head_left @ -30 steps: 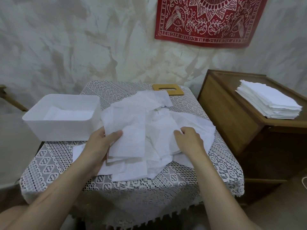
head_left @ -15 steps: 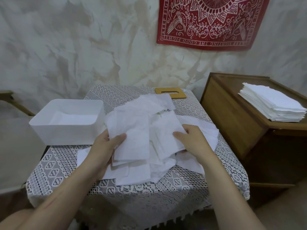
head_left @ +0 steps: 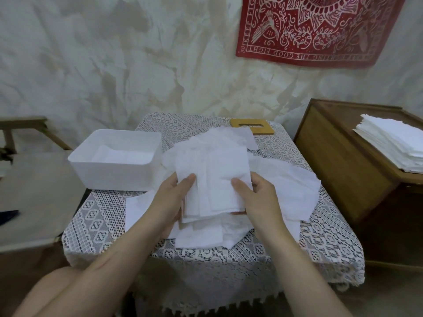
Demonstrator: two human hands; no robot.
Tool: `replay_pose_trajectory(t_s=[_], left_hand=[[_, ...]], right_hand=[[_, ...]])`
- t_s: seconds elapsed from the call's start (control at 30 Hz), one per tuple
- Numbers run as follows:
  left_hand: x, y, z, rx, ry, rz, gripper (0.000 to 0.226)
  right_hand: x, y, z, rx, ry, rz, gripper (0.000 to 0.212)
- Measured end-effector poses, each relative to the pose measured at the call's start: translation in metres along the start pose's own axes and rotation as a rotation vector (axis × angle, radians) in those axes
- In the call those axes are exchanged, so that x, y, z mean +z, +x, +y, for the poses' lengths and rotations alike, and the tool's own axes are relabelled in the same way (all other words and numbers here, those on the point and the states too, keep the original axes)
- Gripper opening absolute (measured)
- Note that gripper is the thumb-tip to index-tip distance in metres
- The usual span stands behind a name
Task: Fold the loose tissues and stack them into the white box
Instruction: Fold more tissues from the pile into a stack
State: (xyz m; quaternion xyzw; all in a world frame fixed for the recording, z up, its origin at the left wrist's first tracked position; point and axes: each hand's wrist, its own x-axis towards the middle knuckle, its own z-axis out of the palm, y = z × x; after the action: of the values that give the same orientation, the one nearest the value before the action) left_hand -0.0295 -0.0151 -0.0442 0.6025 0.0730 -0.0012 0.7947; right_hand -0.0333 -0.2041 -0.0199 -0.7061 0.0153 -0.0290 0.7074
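Right now both hands hold up a small bundle of white tissues just above the middle of the lace-covered surface. The left hand grips the bundle's left edge and the right hand its right edge; each thumb presses on top and the remaining fingers are tucked out of sight beneath, so both sets of fingers are clamped on the bundle. Under and around it the loose tissues lie spread in a rumpled heap that reaches toward the surface's right side. The white box stands at the left of the heap, touching its edge, open-topped, with flat white tissues lying in its bottom. A tan wooden lid with a slot lies at the far edge. To the right, a wooden cabinet carries a neat stack of tissues, and a red patterned cloth hangs on the wall.
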Motion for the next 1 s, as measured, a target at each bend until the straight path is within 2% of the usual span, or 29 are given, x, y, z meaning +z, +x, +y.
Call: replay_pose_trajectory(t_s=[0.2,0.3,0.43,0.57,0.77,0.93,1.0], left_hand=[[-0.003,-0.001,0.001,0.019,0.035,-0.052,0.043],[-0.004,0.000,-0.001,0.016,0.057,-0.029,0.027],[-0.005,-0.001,0.001,0.007,0.069,-0.019,0.024],[-0.004,-0.003,0.002,0.011,0.072,-0.028,0.022],[-0.003,-0.005,0.005,0.026,0.043,-0.052,0.025],[-0.003,-0.006,0.004,0.031,0.030,-0.081,0.044],[-0.003,-0.006,0.003,0.029,0.039,-0.081,0.041]], right_hand=[[0.006,0.002,0.007,-0.027,-0.029,-0.015,0.010],[0.006,0.002,0.008,-0.080,-0.116,-0.035,0.010],[-0.004,0.005,0.002,-0.057,-0.178,0.041,0.023],[-0.011,0.012,0.001,0.000,-0.069,0.053,0.012],[-0.008,0.014,0.003,0.024,0.011,0.015,0.006],[-0.001,0.011,0.008,0.041,-0.011,0.011,0.007],[0.001,0.011,0.009,0.053,-0.027,0.007,0.008]])
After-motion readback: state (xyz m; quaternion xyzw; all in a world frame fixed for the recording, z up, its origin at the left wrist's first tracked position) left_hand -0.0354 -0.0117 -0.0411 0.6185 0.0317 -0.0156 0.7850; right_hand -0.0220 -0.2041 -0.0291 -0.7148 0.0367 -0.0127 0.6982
